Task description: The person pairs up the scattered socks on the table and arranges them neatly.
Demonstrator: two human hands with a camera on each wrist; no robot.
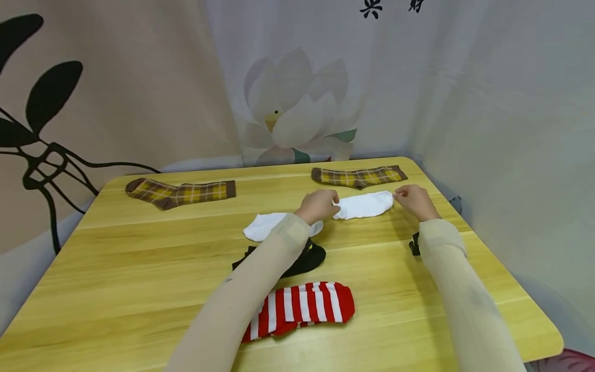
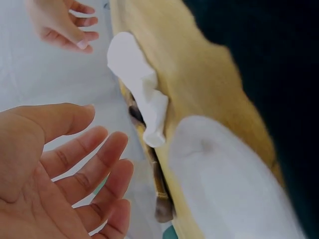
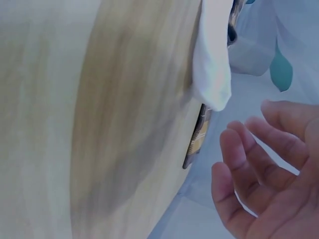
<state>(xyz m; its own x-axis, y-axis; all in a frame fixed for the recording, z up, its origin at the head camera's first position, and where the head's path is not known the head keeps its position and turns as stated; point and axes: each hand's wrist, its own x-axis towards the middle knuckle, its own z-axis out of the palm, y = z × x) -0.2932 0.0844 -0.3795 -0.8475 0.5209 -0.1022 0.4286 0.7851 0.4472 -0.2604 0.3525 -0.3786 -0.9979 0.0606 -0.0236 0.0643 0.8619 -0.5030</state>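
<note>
A white sock (image 1: pixel 364 205) lies on the table between my two hands. At its left end is my left hand (image 1: pixel 318 205), fingers loosely bent with nothing between them in the left wrist view. My right hand (image 1: pixel 417 201) is by the sock's right end; in the right wrist view its relaxed fingers (image 3: pixel 234 149) hold nothing and stand apart from the white fabric. A second white sock (image 1: pixel 264 225) lies under my left forearm, partly hidden by it. Just in front of that is a pair of black socks (image 1: pixel 307 259), also partly covered by the sleeve.
Brown and yellow plaid socks lie along the table's far side, one at left (image 1: pixel 186 192) and another at right (image 1: pixel 358 176). Red-and-white striped socks (image 1: pixel 307 307) are at the front. A printed curtain (image 1: pixel 297 77) hangs behind the wooden table (image 1: pixel 139 268).
</note>
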